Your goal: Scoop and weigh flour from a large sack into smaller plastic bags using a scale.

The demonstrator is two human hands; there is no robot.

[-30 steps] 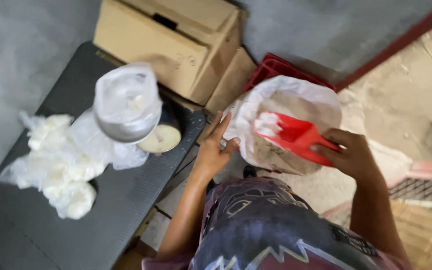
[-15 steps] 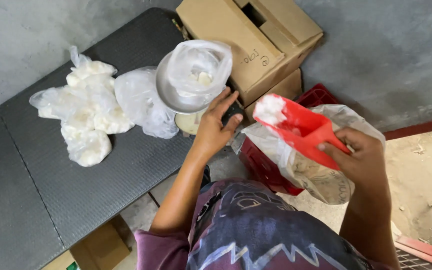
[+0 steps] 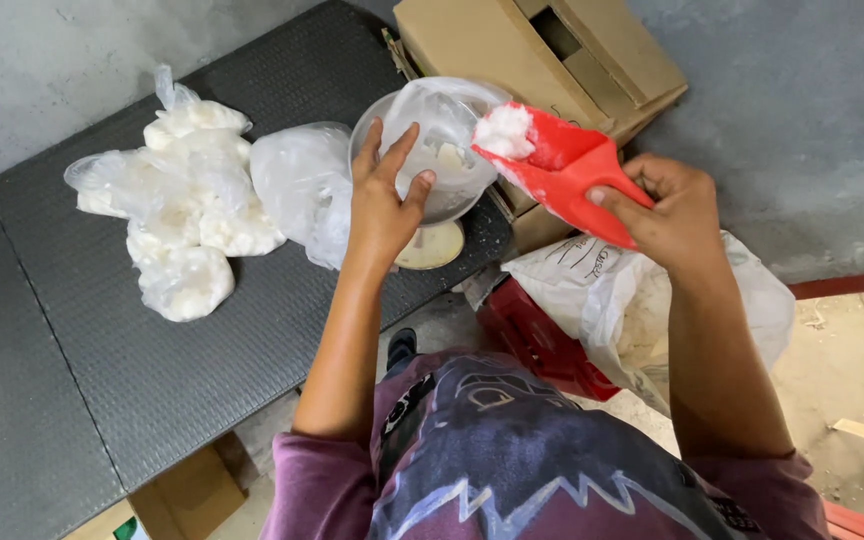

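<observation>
Scooping is the step in hand: right hand (image 3: 667, 205) grips a red scoop (image 3: 562, 170) heaped with white granules over the bag-lined bowl (image 3: 432, 150) on the worktop (image 3: 152, 370), left hand (image 3: 384, 205) spread open, steadying its rim. Tipping needs a steady wrist.

Filled clear plastic bags (image 3: 187, 205) of white stuff lie heaped near the far left of the dark grey tabletop (image 3: 132, 380). Cardboard boxes (image 3: 542, 60) stand just past its far right corner. Another cardboard box (image 3: 187, 495) sits under its near edge.
</observation>
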